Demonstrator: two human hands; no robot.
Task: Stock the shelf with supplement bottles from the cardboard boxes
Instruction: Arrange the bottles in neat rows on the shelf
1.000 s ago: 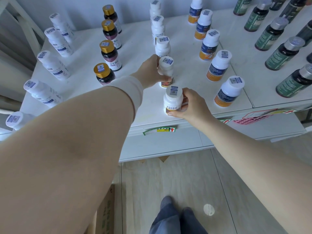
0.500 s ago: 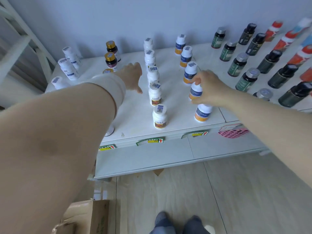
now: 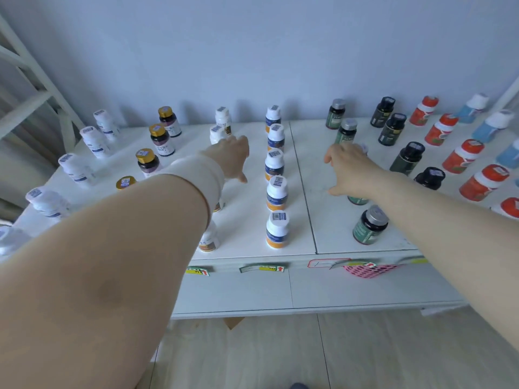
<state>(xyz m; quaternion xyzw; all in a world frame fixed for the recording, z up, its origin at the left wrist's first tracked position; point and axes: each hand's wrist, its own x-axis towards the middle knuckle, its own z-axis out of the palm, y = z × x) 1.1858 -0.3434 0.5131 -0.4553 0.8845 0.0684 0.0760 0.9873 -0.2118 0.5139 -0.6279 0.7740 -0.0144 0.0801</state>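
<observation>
Rows of supplement bottles stand upright on the white shelf (image 3: pixel 328 228). My left hand (image 3: pixel 233 160) hovers over the row of white bottles with brown labels (image 3: pixel 209 242), fingers hanging loosely and holding nothing; my forearm hides much of that row. Right of it runs a row of white bottles with blue and orange labels (image 3: pixel 276 230). My right hand (image 3: pixel 349 169) hangs relaxed over the row of green bottles with silver caps (image 3: pixel 369 227) and covers one or two of them. It holds nothing that I can see.
Gold-capped dark bottles (image 3: pixel 146 161) and white bottles (image 3: pixel 75 168) fill the left side. Black bottles (image 3: pixel 408 157), red ones (image 3: pixel 483 182) and blue ones (image 3: pixel 490 127) fill the right. Price tags (image 3: pixel 262 268) and a pink mesh (image 3: pixel 368 270) hang on the front edge. A cardboard corner (image 3: pixel 233 322) shows below.
Both hands let go of the white bottles they had set at the front. My right hand moved right, from the blue and orange row to the green row. The view swung right.
</observation>
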